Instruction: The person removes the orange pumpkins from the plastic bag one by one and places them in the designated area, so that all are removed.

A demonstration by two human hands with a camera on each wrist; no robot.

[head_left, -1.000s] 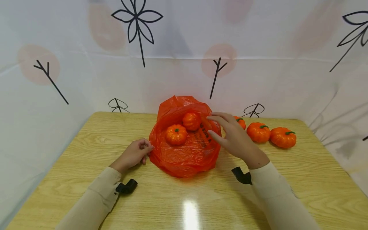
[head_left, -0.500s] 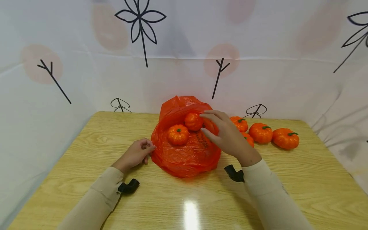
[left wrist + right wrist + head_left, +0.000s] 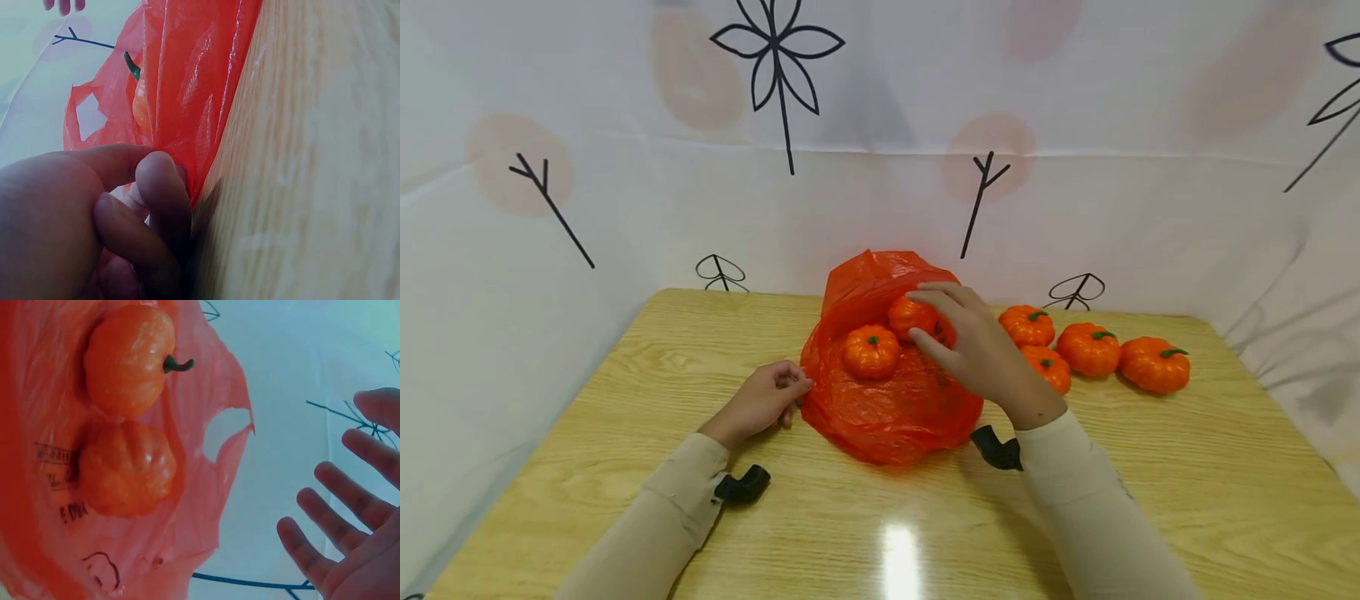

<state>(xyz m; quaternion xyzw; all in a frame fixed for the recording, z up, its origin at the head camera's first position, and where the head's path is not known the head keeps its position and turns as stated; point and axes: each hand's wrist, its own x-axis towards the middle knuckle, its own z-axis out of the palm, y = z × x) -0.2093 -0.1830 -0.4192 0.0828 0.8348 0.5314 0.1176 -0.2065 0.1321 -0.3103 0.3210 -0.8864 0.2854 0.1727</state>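
Note:
A red plastic bag point(image 3: 887, 429) lies on the table with its mouth spread toward me. Inside it are two small orange pumpkins, a front one point(image 3: 871, 352) with a green stem and a rear one point(image 3: 907, 317) partly covered by my right fingers in the head view. My left hand point(image 3: 763, 396) pinches the bag's left rim between thumb and fingers, close to the tabletop. Above the bag's right side, my right hand point(image 3: 973, 346) hangs with fingers spread and nothing in it. The right wrist view shows both pumpkins apart from those fingers.
Several more orange pumpkins stand to the right of the bag, including a rear one point(image 3: 1026, 325), a nearer one point(image 3: 1047, 368) and a far-right one point(image 3: 1153, 365). A patterned white cloth point(image 3: 880, 200) hangs behind the wooden table point(image 3: 820, 533).
My right hand has moved left across the bag toward the rear pumpkin, uncovering pumpkins on the right. My left hand keeps its hold on the rim. The head view has shifted slightly.

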